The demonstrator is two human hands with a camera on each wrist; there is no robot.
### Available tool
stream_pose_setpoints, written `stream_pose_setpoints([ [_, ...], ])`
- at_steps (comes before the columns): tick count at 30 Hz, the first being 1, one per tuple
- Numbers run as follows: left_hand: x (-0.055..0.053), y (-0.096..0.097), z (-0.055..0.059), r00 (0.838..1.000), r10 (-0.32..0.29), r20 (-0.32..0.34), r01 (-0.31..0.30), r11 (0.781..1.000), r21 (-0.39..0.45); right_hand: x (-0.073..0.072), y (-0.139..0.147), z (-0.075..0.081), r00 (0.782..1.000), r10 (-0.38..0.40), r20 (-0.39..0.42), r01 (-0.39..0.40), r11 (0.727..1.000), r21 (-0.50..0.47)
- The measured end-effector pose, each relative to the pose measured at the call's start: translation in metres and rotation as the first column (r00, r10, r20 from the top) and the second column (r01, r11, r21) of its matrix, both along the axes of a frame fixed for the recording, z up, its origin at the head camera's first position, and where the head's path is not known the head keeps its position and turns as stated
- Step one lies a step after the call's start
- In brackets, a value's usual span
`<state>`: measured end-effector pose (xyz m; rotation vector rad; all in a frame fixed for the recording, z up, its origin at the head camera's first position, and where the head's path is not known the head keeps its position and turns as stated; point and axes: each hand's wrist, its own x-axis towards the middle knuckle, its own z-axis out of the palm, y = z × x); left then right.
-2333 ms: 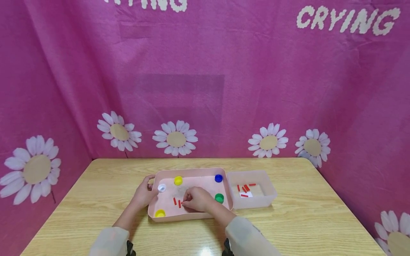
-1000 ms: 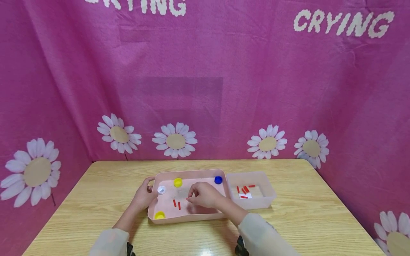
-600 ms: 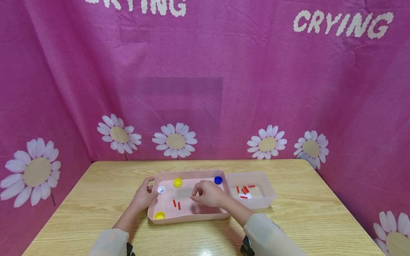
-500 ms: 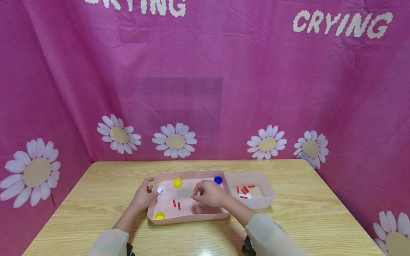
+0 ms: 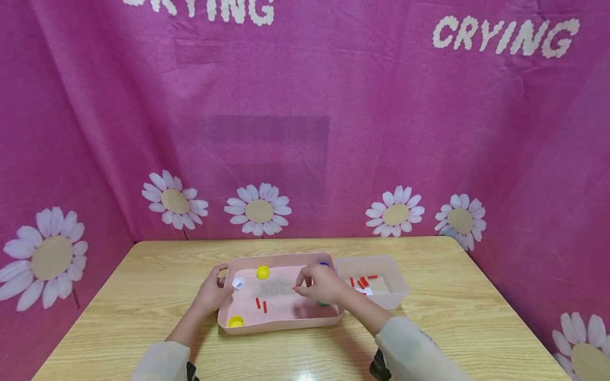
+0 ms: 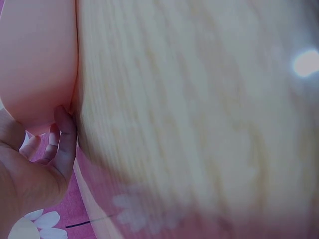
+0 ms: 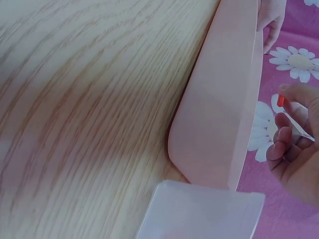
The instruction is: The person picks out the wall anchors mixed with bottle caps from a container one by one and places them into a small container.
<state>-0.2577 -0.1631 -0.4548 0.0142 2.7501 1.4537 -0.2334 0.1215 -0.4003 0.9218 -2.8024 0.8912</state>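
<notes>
A pink tray (image 5: 281,326) lies on the table, and my left hand (image 5: 213,292) grips its left end, the thumb at the rim and fingers curled against the outer wall. Above the tray's right half, my right hand (image 5: 320,286) pinches a short red stick (image 7: 280,100) between thumb and fingertip. Two more red sticks (image 5: 265,307) lie on the tray floor. Bottle caps stand around its edges: yellow cap (image 5: 262,272) at the back, another yellow cap (image 5: 235,321) front left, and a white cap (image 5: 238,283) at left. The blue cap (image 5: 324,263) and green cap (image 5: 323,304) are mostly hidden by my right hand.
A translucent bin (image 5: 388,300) stands against the tray's right end, with several red sticks (image 5: 364,282) and a white label inside. The wooden table (image 5: 452,317) extends to both sides. A magenta flowered curtain (image 5: 305,159) closes off the back and sides.
My right hand has picked up a red stick beside the other two, lifted it and moved right and slightly back with it. The left hand stays on the tray.
</notes>
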Motion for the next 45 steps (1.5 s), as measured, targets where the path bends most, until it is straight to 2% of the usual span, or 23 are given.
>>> stream_pose_setpoints([
  [4, -0.001, 0.0, -0.001, 1.0, 0.009, 0.002, -0.009, 1.0, 0.003, 0.0, 0.005, 0.002, 1.0, -0.014, 0.01, 0.014, 1.0, -0.016],
  [12, 0.0, 0.0, -0.001, 1.0, 0.012, 0.007, -0.012, 1.0, 0.004, -0.002, 0.016, 0.004, 0.995, -0.042, 0.087, 0.045, 0.998, -0.034],
  [20, 0.0, 0.0, -0.001, 1.0, 0.005, -0.002, -0.005, 1.0, 0.002, -0.004, 0.028, 0.008, 0.998, -0.042, 0.036, 0.043, 0.998, -0.048],
  [30, -0.002, 0.0, -0.002, 1.0, 0.009, 0.0, -0.009, 1.0, 0.001, -0.005, 0.041, 0.013, 0.992, -0.104, 0.076, 0.107, 0.993, -0.039],
  [45, 0.001, 0.0, -0.001, 1.0, 0.0, -0.003, 0.0, 1.0, 0.007, -0.005, 0.059, 0.014, 0.986, -0.16, 0.041, 0.161, 0.987, -0.021],
])
